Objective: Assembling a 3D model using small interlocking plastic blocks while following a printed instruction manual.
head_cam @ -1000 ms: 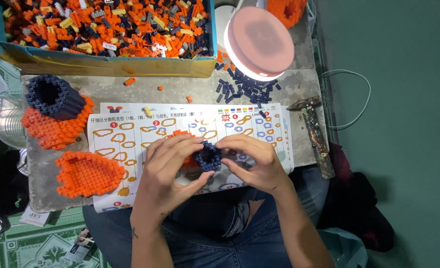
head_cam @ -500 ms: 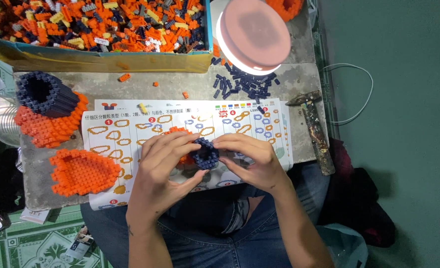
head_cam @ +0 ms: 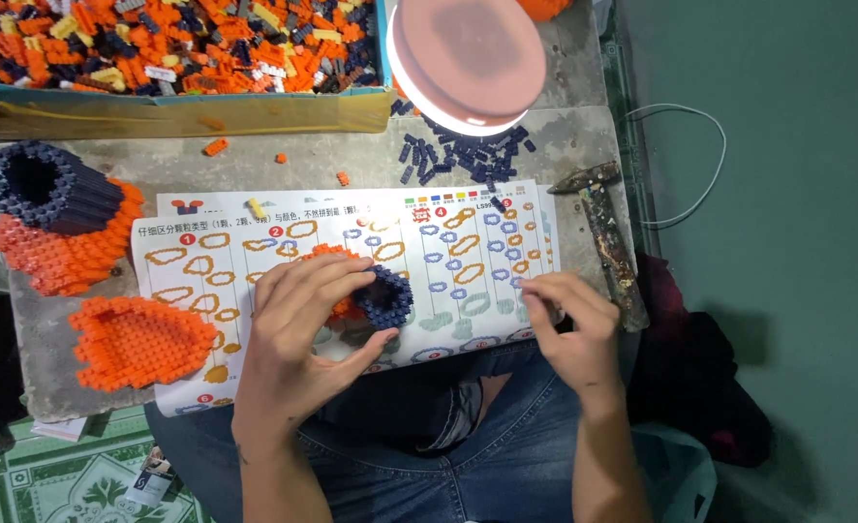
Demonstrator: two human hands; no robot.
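Navy studded bricks form the small hollow ring (head_cam: 384,296) your left hand (head_cam: 298,334) is grasping, fingers over its orange part, thumb beneath; it sits above the printed instruction sheet (head_cam: 206,252) at the table's near edge. At three o'clock from it, your right hand (head_cam: 566,324) rests fingertips-down on the sheet, loosely curled; you cannot tell whether it pinches a piece. At nine o'clock lies a flat, bumpy orange brick plate (head_cam: 138,341); at ten, a navy tube on an orange base (head_cam: 56,208). A glowing round lamp (head_cam: 468,63) overhangs loose navy bricks (head_cam: 458,155) at one o'clock. A rusty hammer (head_cam: 603,232) lies beyond your right hand.
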